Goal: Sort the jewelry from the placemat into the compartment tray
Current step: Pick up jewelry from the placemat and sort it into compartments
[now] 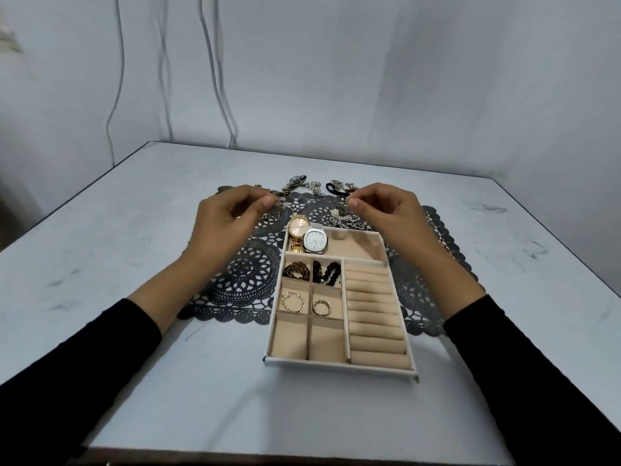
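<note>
The compartment tray (339, 366) lies in the middle of the table (134, 348). Its long side runs from near the person to far away, leaning a little to the left at the far end. The far end sits on the black lacy placemat (248, 267) and the near end sits on the table.

A gold watch (298, 229) and a silver watch (315, 242) lie in the wide far box, with bare beige floor beside them on the right. The two small near boxes show bare floor too. The table is wide open on both sides.

More jewelry (339, 218) lies on the placemat past the tray.

The left hand (232, 218) and right hand (381, 206) float over it, fingers curled, thumb and fingertip pressed together. I cannot tell if they pinch anything.
</note>
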A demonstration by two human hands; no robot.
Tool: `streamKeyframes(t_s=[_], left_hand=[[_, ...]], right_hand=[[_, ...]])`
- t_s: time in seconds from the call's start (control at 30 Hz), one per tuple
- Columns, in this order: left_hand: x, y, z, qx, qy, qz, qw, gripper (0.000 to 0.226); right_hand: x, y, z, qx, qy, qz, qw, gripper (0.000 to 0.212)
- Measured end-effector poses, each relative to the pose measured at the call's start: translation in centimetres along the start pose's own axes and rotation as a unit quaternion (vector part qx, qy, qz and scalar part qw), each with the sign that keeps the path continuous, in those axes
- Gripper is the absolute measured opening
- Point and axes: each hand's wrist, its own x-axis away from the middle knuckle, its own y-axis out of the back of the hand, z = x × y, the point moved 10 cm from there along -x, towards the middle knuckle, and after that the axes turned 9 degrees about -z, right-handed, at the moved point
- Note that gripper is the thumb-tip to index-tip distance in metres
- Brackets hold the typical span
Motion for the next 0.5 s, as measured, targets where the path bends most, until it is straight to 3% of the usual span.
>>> streamKeyframes(t_s=[0.17,0.5], left_hand=[[1.3,0.7,-0.6,0.025,0.011,-0.002,1.000,0.008],[3.0,0.8,-2.0,0.019,-0.012,0.011,1.000,0.011]], right_hand=[[2.3,-0.5,0.9,0.000,-0.004,0.050,0.999,0.010],[7.3,-3.9,2.1,-0.001,-0.031,0.235,0.971,0.013]])
